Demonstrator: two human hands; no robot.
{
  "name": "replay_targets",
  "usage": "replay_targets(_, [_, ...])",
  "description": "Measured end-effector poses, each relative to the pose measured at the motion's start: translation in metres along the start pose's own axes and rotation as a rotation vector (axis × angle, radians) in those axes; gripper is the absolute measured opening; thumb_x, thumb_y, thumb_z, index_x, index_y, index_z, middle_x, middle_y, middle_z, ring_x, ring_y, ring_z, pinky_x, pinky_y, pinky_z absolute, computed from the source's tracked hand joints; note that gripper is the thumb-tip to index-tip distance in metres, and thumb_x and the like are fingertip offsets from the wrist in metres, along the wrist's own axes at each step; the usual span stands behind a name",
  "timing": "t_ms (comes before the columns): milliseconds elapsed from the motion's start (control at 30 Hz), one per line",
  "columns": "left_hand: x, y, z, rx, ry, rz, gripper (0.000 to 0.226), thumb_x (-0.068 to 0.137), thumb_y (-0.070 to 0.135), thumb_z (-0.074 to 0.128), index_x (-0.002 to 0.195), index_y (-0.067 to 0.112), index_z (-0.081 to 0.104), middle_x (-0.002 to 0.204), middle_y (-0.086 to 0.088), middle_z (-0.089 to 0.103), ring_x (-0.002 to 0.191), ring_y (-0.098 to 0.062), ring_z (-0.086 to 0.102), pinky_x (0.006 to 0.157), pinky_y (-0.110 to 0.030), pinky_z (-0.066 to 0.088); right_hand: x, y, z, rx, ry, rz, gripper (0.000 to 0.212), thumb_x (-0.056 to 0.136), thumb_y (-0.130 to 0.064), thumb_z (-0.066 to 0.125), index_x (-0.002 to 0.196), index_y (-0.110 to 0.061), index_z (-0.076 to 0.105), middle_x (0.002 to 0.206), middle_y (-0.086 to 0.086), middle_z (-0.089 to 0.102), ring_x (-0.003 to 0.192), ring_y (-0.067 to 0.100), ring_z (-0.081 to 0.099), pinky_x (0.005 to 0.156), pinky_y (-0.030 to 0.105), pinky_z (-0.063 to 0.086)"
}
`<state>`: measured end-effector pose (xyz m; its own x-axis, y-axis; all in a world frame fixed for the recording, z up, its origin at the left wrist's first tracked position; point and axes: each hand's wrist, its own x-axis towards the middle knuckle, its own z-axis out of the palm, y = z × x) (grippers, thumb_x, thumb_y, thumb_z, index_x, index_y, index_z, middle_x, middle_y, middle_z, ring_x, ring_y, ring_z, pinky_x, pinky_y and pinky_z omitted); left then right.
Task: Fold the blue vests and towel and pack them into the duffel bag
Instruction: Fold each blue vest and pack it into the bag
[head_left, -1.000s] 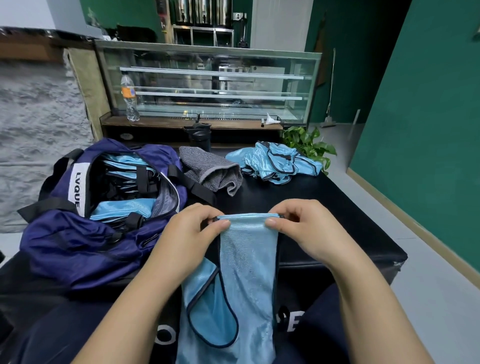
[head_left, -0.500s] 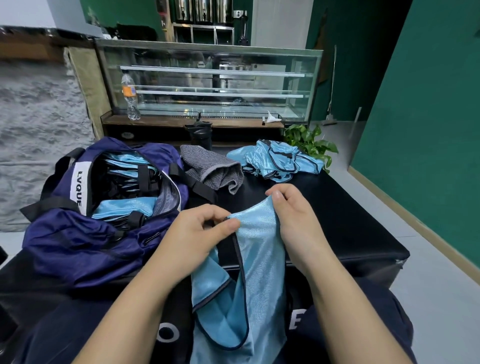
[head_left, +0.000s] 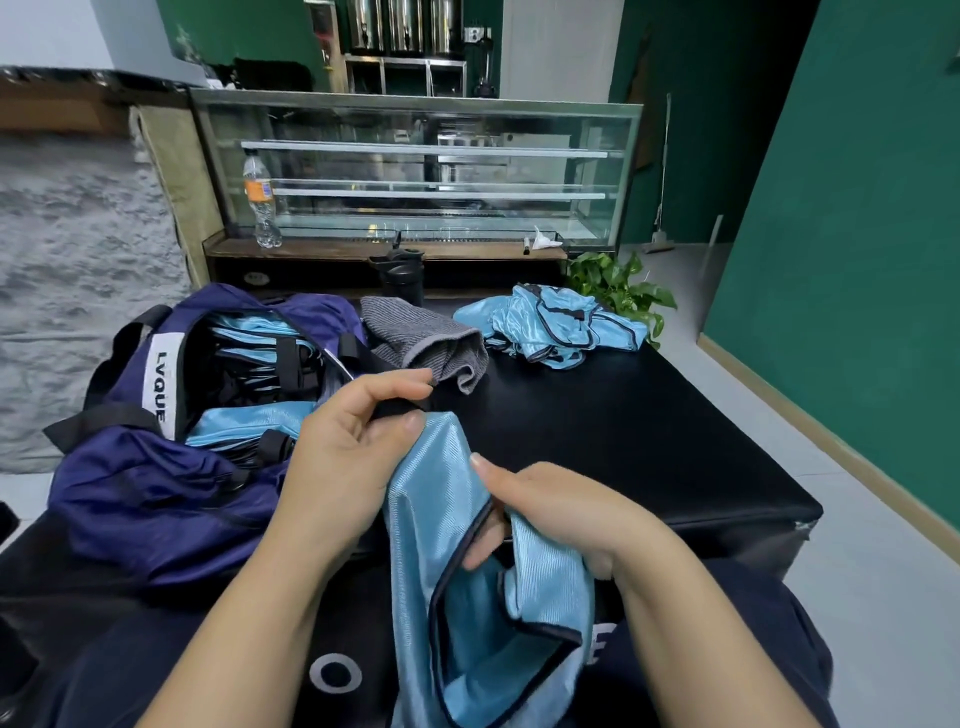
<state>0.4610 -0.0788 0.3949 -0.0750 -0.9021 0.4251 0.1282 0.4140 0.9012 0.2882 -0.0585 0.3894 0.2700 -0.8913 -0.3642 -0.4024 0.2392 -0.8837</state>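
Note:
A light blue vest with dark trim hangs in front of me over the table's near edge. My left hand pinches its top end between thumb and fingers. My right hand grips it lower down at the dark-edged armhole. The navy duffel bag lies open at the left with folded blue vests inside. A grey towel lies crumpled beside the bag. A loose heap of blue vests sits at the table's far side.
The black table ends close on the right, with floor beyond. A dark tumbler stands behind the towel, a potted plant behind the heap. A glass display case with a bottle stands at the back.
My right hand has slid down from the vest's top edge to the armhole. The left hand now holds the top end alone, slightly further from me.

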Motion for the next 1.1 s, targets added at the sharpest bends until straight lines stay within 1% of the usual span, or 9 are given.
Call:
replay_targets(67, [0.001,0.0,0.0,0.014,-0.007,0.036,0.031,0.085,-0.021,0.05,0.084,0.009,0.06,0.11,0.004,0.065,0.08,0.009,0.065,0.068,-0.008,0.048,0.003,0.004,0.003,0.183,-0.019,-0.018,0.056,0.09,-0.054,0.052,0.096,-0.003,0.074,0.101,0.016,0.073,0.092,0.023,0.069,0.085,0.033,0.055])
replay_targets(167, [0.001,0.001,-0.002,0.029,-0.047,0.054,0.036,0.085,-0.023,0.048,0.084,0.011,0.061,0.116,0.002,0.062,0.082,0.009,0.064,0.07,-0.008,0.047,0.006,0.002,0.005,0.492,0.008,-0.248,0.026,0.094,-0.015,0.054,0.119,-0.009,0.063,0.114,0.017,0.068,0.099,0.026,0.066,0.083,0.035,0.056])
replay_targets(267, [0.003,0.0,-0.006,0.051,-0.066,0.065,0.05,0.084,-0.024,0.048,0.078,0.021,0.069,0.117,0.004,0.062,0.095,0.007,0.063,0.076,-0.009,0.046,0.006,0.0,-0.001,0.582,0.06,-0.38,0.044,0.092,0.006,0.043,0.123,-0.02,0.06,0.119,0.015,0.066,0.105,0.031,0.062,0.095,0.047,0.047])
replay_targets(433, [0.0,0.004,-0.006,0.009,-0.092,-0.049,0.043,0.08,-0.028,0.05,0.097,0.011,0.06,0.109,0.001,0.066,0.084,0.004,0.067,0.07,-0.008,0.048,0.001,0.0,-0.012,0.486,0.12,-0.479,0.055,0.079,0.0,0.043,0.114,-0.037,0.064,0.117,0.01,0.067,0.105,0.033,0.063,0.091,0.048,0.048])
replay_targets(567, [-0.003,0.003,-0.001,-0.151,-0.166,-0.443,0.066,0.066,0.013,0.079,0.124,0.022,0.049,0.114,-0.004,0.069,0.087,-0.015,0.067,0.063,-0.023,0.056,0.0,0.002,-0.016,0.428,0.092,-0.481,0.064,0.068,-0.004,0.042,0.119,-0.037,0.062,0.105,0.013,0.066,0.088,0.026,0.056,0.074,0.035,0.044])
replay_targets(700, [-0.008,-0.003,0.007,-0.222,-0.293,-0.695,0.071,0.073,0.044,0.062,0.138,0.034,0.036,0.121,-0.013,0.065,0.092,-0.028,0.067,0.068,-0.035,0.058,-0.001,0.003,-0.017,0.363,0.041,-0.483,0.062,0.067,-0.004,0.042,0.119,-0.031,0.061,0.096,0.013,0.06,0.081,0.026,0.052,0.069,0.034,0.041])
replay_targets(800, [-0.012,-0.008,0.011,-0.264,-0.372,-0.598,0.068,0.084,0.035,0.067,0.14,0.046,0.03,0.124,-0.007,0.065,0.104,-0.023,0.067,0.074,-0.033,0.056,-0.001,0.003,-0.017,0.347,0.017,-0.481,0.065,0.067,-0.002,0.041,0.124,-0.027,0.059,0.098,0.01,0.065,0.079,0.02,0.059,0.068,0.03,0.046])
replay_targets(933, [-0.005,0.001,0.01,-0.308,-0.197,-0.272,0.084,0.074,-0.006,0.069,0.134,0.044,0.04,0.117,0.006,0.069,0.109,-0.016,0.064,0.081,-0.026,0.054,-0.006,-0.003,-0.019,0.337,0.008,-0.47,0.068,0.066,0.001,0.04,0.124,-0.031,0.06,0.117,0.015,0.066,0.094,0.028,0.06,0.083,0.04,0.045])
replay_targets(1100, [-0.002,0.028,0.002,-0.297,-0.279,-0.102,0.071,0.071,-0.005,0.066,0.128,0.034,0.055,0.13,0.003,0.061,0.118,-0.015,0.058,0.085,-0.023,0.051,-0.024,-0.022,-0.022,0.331,0.078,-0.514,0.073,0.065,-0.001,0.041,0.121,-0.042,0.061,0.117,0.022,0.064,0.091,0.035,0.056,0.083,0.044,0.043])
